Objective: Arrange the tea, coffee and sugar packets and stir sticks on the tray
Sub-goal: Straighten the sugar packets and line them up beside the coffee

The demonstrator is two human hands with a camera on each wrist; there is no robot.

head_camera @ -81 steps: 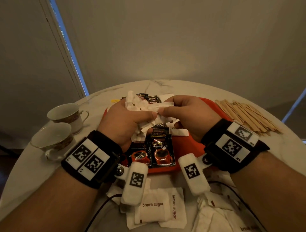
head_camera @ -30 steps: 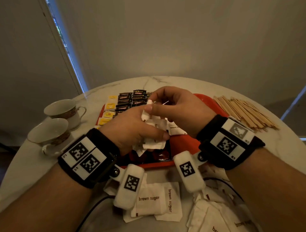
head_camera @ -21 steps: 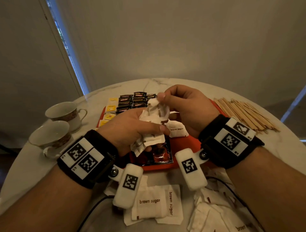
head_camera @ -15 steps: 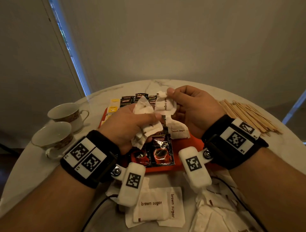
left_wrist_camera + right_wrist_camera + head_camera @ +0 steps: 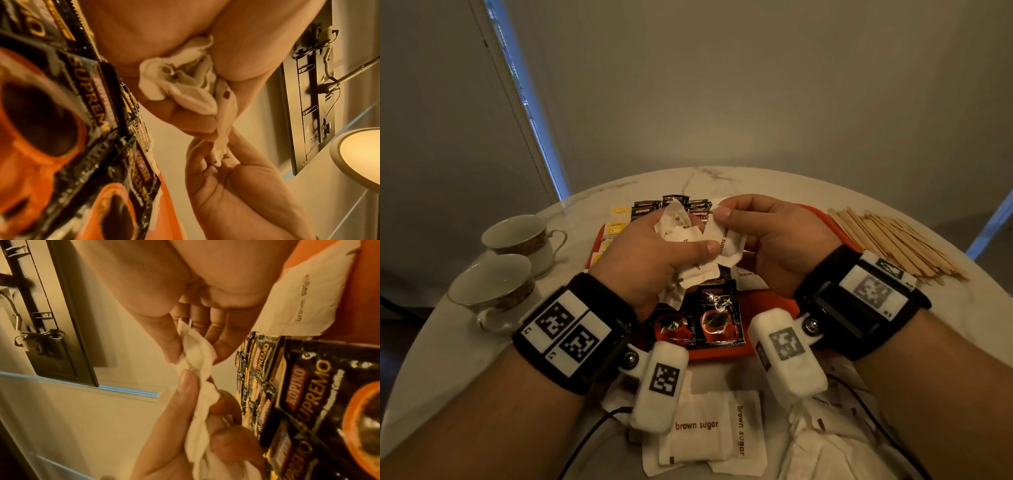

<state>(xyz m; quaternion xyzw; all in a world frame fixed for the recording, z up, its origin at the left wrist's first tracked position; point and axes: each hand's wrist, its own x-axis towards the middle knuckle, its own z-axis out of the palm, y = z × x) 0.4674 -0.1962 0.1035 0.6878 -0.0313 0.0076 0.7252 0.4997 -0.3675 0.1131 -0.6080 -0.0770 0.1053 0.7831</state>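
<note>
My left hand [image 5: 654, 253] grips a bunch of white brown sugar packets [image 5: 681, 236] above the red tray [image 5: 763, 305]; the crumpled bunch [image 5: 185, 86] shows in its palm. My right hand [image 5: 767, 236] pinches one sugar packet [image 5: 726, 243] between thumb and forefinger, right against the bunch, and the pinched packet [image 5: 197, 356] touches the left thumb. Black coffee packets [image 5: 709, 315] lie on the tray's near part, with more coffee packets [image 5: 671, 202] and yellow tea packets [image 5: 616, 222] at its far left. One sugar packet [image 5: 308, 293] lies flat on the tray under my right hand.
Wooden stir sticks [image 5: 890, 240] lie piled on the marble table [image 5: 756, 181] right of the tray. Two teacups [image 5: 517, 236] stand at the left. Loose brown sugar packets [image 5: 705, 435] lie on the table between my wrists and at the lower right.
Both hands rose a little from the tray. The right hand drew one sugar packet from the left hand's bunch and now holds it beside the bunch.
</note>
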